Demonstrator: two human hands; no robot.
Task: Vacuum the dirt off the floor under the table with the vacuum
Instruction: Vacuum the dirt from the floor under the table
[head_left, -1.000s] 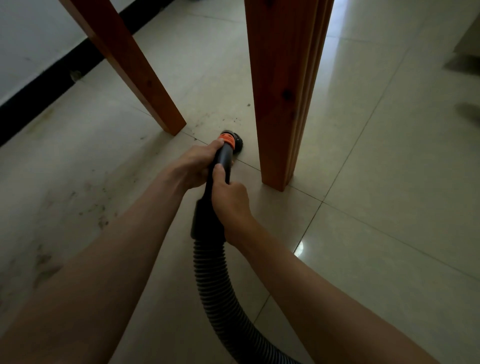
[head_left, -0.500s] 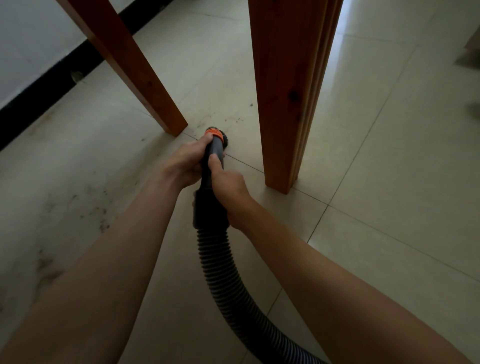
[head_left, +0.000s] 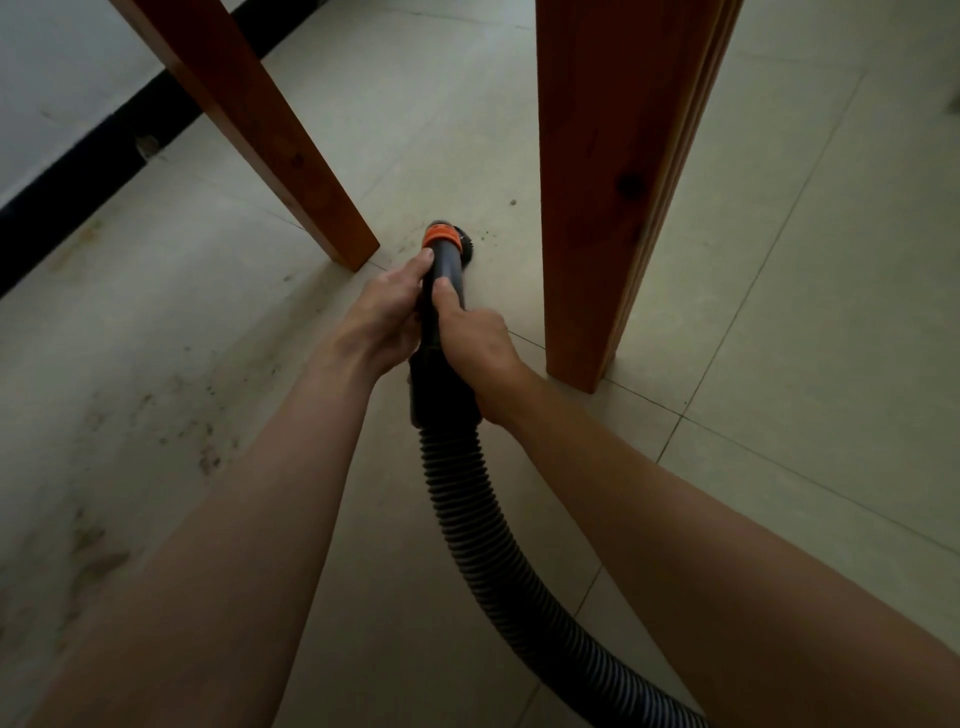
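Observation:
Both hands grip the black vacuum wand (head_left: 445, 270), which ends in an orange collar and a round brush nozzle (head_left: 461, 240) resting on the pale tiled floor. My left hand (head_left: 382, 317) holds the wand from the left, thumb near the collar. My right hand (head_left: 475, 338) wraps it from the right, slightly lower. The ribbed black hose (head_left: 488, 545) curves back toward the lower right. Dark dirt specks (head_left: 488, 236) lie just right of the nozzle, and more dirt (head_left: 208, 452) is scattered on the floor at left.
Two wooden table legs stand on the floor: a slanted-looking one (head_left: 291, 156) left of the nozzle and a thick one (head_left: 597, 208) right of it. A white wall with a black baseboard (head_left: 78, 156) runs along the far left.
The nozzle swept left toward the left table leg, then back to the right, and now sits between the two legs. Both hands kept their grip on the wand.

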